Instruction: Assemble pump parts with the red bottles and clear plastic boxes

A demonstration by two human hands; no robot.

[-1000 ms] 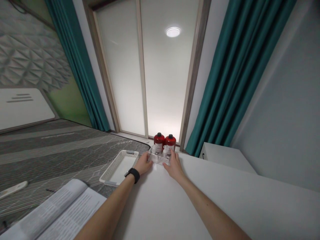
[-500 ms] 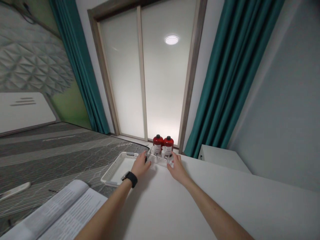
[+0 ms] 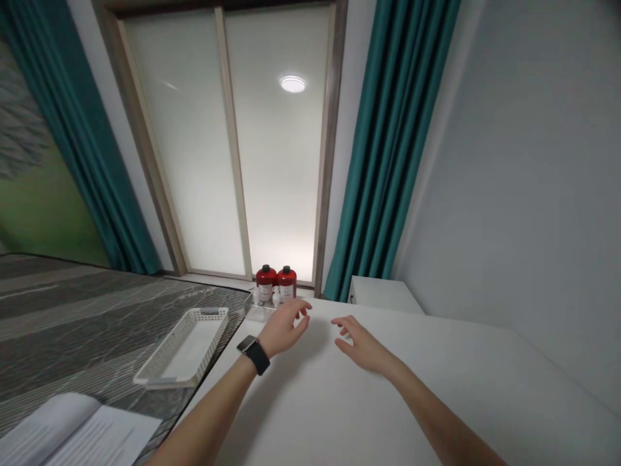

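Note:
My left hand (image 3: 286, 327), with a dark watch (image 3: 254, 354) on its wrist, hovers over the white table (image 3: 310, 414). Its fingers are apart and hold nothing. Just beyond it, at the table's far left corner, stands a clear tray (image 3: 257, 314), partly hidden by this hand. Two red bottles with black caps, the left bottle (image 3: 265, 277) and the right bottle (image 3: 287, 277), stand in or behind the tray. Small white pump tops (image 3: 276, 296) show in front of them. My right hand (image 3: 361, 343) is held above the table to the right, fingers spread, touching nothing.
A white plastic basket (image 3: 140, 380) lies on the grey striped bed (image 3: 97, 330) at left. Nearer to me is an open book (image 3: 82, 430). A white cabinet (image 3: 383, 294) stands past the table's far edge, by the teal curtain (image 3: 388, 162). Behind is a frosted sliding door (image 3: 281, 181).
Both hands have come away from the clear tray, which they were touching. They have moved rightward relative to it, and the view has turned to the right.

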